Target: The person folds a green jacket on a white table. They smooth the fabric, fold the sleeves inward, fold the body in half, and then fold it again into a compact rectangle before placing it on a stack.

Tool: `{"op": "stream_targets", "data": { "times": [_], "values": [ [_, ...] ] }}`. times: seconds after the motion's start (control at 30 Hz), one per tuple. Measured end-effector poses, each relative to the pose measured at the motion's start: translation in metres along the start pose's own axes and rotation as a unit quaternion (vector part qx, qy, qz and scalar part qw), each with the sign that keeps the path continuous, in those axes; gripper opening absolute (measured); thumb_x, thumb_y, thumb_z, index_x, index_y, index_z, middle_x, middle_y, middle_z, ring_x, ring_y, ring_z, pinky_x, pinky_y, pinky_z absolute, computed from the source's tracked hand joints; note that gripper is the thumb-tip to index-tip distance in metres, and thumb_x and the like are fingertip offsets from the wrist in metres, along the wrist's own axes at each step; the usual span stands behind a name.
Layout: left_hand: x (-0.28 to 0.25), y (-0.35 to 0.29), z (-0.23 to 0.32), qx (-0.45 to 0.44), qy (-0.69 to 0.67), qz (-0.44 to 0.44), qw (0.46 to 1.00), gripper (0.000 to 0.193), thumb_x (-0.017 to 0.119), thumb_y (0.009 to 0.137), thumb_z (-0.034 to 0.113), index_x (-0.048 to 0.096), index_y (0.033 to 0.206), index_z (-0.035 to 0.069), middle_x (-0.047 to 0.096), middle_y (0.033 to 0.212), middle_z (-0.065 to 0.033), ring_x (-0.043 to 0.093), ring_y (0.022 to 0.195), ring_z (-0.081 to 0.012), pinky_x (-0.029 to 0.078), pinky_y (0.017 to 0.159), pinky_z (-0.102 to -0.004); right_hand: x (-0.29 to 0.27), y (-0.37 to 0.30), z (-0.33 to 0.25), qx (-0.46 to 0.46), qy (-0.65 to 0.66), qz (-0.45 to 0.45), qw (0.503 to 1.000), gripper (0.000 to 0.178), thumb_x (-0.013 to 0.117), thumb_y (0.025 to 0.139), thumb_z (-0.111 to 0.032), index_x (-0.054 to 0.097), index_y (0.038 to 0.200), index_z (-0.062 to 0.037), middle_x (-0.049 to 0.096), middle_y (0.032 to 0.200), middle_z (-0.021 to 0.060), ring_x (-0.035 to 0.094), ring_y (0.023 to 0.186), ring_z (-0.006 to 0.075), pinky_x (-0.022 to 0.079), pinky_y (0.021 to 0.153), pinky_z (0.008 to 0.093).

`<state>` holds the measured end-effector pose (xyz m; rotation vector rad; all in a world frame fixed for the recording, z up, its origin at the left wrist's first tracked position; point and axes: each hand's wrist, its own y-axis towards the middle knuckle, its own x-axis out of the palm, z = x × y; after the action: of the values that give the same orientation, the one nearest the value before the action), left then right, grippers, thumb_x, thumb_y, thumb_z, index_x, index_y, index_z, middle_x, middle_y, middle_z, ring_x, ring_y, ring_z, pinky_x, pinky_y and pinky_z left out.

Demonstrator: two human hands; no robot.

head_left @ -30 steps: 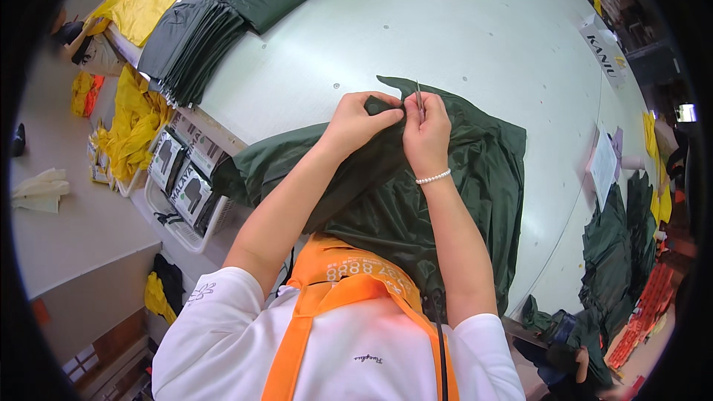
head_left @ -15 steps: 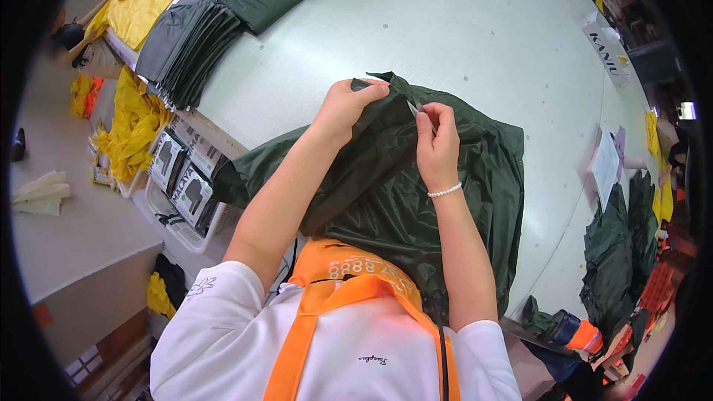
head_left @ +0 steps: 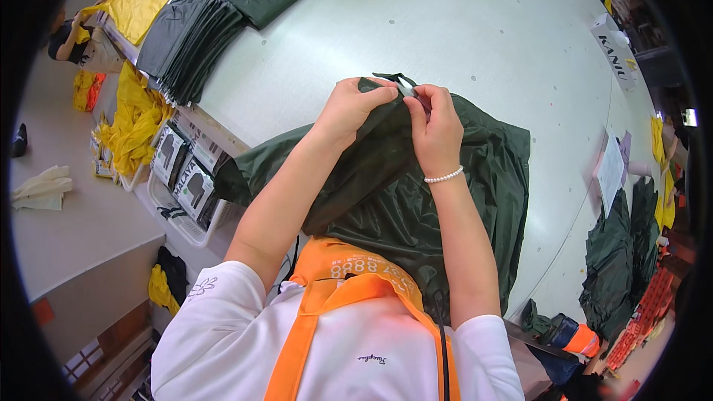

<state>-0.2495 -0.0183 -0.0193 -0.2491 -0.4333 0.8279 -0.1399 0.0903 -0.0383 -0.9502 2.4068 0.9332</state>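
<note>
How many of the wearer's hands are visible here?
2: the left hand pinching the dark green garment near its upper edge, and the right hand beside it, holding a small shiny tool.

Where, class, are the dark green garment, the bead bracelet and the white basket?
Dark green garment (head_left: pixel 382 197), head view: shiny middle fabric.
Bead bracelet (head_left: pixel 445 177), head view: middle of the beads.
White basket (head_left: pixel 214 221), head view: right side wall.

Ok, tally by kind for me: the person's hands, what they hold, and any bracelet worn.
Hands: 2, left hand and right hand
Dark green garment: 1
Small silvery tool: 1
Bracelet: 1
Total: 5
</note>
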Motion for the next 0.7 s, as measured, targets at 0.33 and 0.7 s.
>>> {"op": "stream_targets", "data": {
  "times": [0.33,0.7],
  "values": [
    [0.000,0.001,-0.001,-0.004,-0.004,0.000,1.000,0.019,0.067,0.077,0.010,0.065,0.092,-0.002,0.065,0.084,-0.0076,0.061,0.076,-0.0135,0.049,0.070,-0.0262,-0.003,-0.008,0.011,0.046,0.086,0.005,0.995,0.019,0.064,0.087,-0.020,0.056,0.096,-0.0048,0.060,0.087,0.0099,0.064,0.073,0.0230,0.050,0.064,0.0307],
    [0.006,-0.003,-0.010,0.110,0.145,-0.019,0.983,0.020,0.074,0.072,0.012,0.067,0.087,0.000,0.066,0.079,-0.0052,0.058,0.070,-0.0111,0.047,0.067,-0.0255,-0.018,0.029,0.006,0.186,0.223,-0.011,0.957,0.036,0.068,0.083,-0.028,0.060,0.101,0.0031,0.064,0.089,0.0107,0.060,0.072,0.0177,0.048,0.066,0.0281]
  ]
}}
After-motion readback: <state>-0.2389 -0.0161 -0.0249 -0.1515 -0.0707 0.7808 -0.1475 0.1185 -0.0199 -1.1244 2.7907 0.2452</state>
